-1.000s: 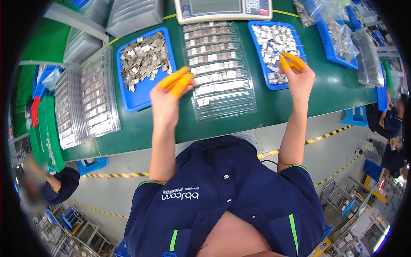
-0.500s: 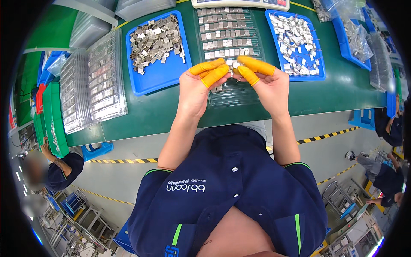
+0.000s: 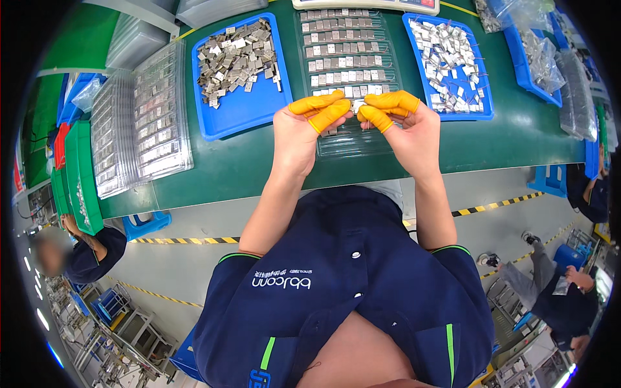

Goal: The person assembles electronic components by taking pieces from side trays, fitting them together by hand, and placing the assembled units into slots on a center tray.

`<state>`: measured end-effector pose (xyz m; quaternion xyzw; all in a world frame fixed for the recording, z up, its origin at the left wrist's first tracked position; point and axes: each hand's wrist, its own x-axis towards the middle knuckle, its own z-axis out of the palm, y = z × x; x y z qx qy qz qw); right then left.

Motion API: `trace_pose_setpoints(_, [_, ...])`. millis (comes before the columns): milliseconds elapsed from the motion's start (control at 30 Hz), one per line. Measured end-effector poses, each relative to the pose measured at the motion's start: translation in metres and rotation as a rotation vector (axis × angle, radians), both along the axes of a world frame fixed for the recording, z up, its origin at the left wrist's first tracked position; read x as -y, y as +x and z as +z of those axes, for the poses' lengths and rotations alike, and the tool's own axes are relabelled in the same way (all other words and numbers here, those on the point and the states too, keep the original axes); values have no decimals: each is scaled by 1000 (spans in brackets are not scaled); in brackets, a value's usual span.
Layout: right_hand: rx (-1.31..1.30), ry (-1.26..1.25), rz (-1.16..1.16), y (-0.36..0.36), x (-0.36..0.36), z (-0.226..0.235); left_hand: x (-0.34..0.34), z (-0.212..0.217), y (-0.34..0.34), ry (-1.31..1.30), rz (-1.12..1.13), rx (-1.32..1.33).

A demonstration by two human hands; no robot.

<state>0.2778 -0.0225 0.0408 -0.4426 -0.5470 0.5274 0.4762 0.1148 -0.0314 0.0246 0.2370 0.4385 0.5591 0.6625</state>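
In front of my chest, over the near end of a clear plastic tray [image 3: 352, 147], my two hands meet at the fingertips. Yellow finger cots cover the thumbs and index fingers. My left hand [image 3: 299, 132] pinches the left edge of a small white part [image 3: 357, 106]. The thumb and index finger of my right hand [image 3: 414, 132] close on its other side. The fingertips hide most of the part, so its exact kind does not show. Behind the hands, rows of small silver metal pieces [image 3: 348, 63] with thin wires lie in the clear tray.
A blue tray [image 3: 242, 118] of loose metal pieces stands left. Another blue tray [image 3: 460, 116] holds white wired parts at right. Stacked clear trays [image 3: 155, 110] and a green bin [image 3: 81, 165] lie far left. A white device [image 3: 365, 5] stands behind. Other people are at both sides.
Both hands have shifted slightly right, and the fingertips have drawn closer together around the small white part. At the far right, a person in the background has moved nearer.
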Motion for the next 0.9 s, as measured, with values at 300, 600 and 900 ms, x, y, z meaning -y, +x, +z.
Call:
trace_pose_setpoints(300, [-36, -114, 175, 18, -5, 4, 7, 2, 3, 84, -6, -154])
trace_pose_setpoints(600, [-152, -205, 257, 23, -5, 5, 9, 3, 3, 108, -92, -197])
trace_pose_setpoints(900, [-206, -198, 257, 20, -3, -10, 12, 1, -4, 90, -274, 35])
